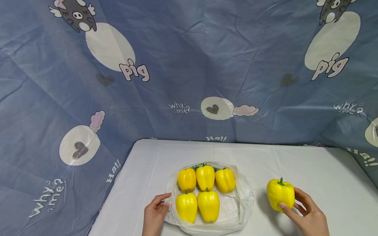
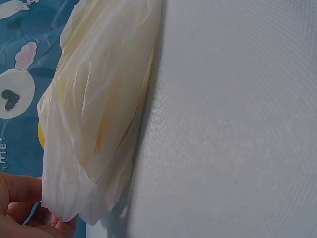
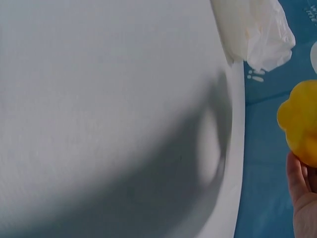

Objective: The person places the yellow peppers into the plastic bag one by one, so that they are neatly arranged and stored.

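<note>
A thin white plastic bag (image 1: 230,208) lies spread with its mouth up on the table, and several yellow bell peppers (image 1: 208,206) sit inside it in two rows. My left hand (image 1: 156,209) pinches the bag's left edge between thumb and fingers; the left wrist view shows the bag's side (image 2: 99,114) rising from that grip. To the right of the bag, my right hand (image 1: 310,211) holds another yellow bell pepper (image 1: 280,194), its green stem pointing up. In the right wrist view this pepper (image 3: 303,124) is raised over the table, which carries its shadow.
The table has a white cover (image 1: 177,154). Blue printed cloth (image 1: 189,65) with pig drawings and lettering hangs behind it and along both sides. Green print shows on the bag near its back rim.
</note>
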Available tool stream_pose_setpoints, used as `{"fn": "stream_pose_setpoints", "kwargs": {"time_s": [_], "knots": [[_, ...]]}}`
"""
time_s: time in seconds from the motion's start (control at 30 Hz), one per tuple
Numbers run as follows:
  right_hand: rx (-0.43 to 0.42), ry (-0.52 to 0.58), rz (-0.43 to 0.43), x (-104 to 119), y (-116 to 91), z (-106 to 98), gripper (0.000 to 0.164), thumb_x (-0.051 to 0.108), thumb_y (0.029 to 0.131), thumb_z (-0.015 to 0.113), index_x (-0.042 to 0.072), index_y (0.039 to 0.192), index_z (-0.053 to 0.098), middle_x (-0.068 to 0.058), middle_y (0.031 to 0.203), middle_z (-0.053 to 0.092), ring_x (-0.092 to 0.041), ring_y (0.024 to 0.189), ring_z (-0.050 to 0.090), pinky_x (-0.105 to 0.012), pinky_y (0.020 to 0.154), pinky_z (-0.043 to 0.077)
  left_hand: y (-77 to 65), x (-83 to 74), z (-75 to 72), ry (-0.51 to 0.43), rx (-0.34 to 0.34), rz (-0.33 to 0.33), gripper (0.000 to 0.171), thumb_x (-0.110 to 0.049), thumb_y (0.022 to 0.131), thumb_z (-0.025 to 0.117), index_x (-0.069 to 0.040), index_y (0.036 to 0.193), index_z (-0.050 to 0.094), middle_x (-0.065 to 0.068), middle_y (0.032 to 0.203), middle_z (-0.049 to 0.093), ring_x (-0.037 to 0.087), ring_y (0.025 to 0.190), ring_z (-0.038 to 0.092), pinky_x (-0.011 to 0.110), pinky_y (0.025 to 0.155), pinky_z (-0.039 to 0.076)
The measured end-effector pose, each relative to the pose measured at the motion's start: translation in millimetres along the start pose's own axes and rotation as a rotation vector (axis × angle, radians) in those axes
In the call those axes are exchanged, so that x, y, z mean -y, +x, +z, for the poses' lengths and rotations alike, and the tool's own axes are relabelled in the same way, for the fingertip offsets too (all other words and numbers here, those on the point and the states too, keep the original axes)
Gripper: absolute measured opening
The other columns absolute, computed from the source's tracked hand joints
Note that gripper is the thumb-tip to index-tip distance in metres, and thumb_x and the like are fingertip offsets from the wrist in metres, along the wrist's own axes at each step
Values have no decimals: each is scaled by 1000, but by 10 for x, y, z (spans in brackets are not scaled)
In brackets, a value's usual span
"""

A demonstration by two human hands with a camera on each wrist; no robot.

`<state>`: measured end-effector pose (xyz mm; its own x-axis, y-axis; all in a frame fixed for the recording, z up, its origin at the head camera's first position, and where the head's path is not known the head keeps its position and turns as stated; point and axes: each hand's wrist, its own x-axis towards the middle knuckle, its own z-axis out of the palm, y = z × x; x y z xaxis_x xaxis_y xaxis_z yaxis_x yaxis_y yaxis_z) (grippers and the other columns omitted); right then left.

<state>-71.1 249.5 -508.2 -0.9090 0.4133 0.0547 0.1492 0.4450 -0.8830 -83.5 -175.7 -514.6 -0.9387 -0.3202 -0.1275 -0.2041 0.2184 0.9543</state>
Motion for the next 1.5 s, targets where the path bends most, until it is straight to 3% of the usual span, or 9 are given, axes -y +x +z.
{"fn": "stream_pose_setpoints", "kwargs": {"time_s": [0.63, 1.33, 1.5], "knots": [[67, 25, -2, 150, -78, 122, 71, 28, 81, 82, 1, 138, 50, -14, 127, 54, 11, 99, 48, -5, 76, 43, -8, 18, -10, -37, 5, 20, 34, 11, 83, 63, 0, 114, 71, 9, 108, 65, 13, 80, 52, 19, 65, 46], [84, 100, -89, 263, -184, 235, 69, 17, 80, 83, 0, 137, 50, -3, 127, 53, 6, 103, 52, -9, 80, 46, 1, 14, -4, -21, -6, 5, 33, 12, 83, 61, -1, 112, 71, 11, 108, 65, 15, 80, 53, 19, 68, 47], [94, 140, -146, 269, -201, 267, 67, 9, 79, 82, -1, 137, 50, 2, 126, 54, 3, 104, 54, -11, 81, 47, 4, 17, -6, -24, -4, -2, 33, 12, 83, 61, -1, 113, 71, 10, 108, 65, 16, 80, 54, 20, 68, 47]]}}
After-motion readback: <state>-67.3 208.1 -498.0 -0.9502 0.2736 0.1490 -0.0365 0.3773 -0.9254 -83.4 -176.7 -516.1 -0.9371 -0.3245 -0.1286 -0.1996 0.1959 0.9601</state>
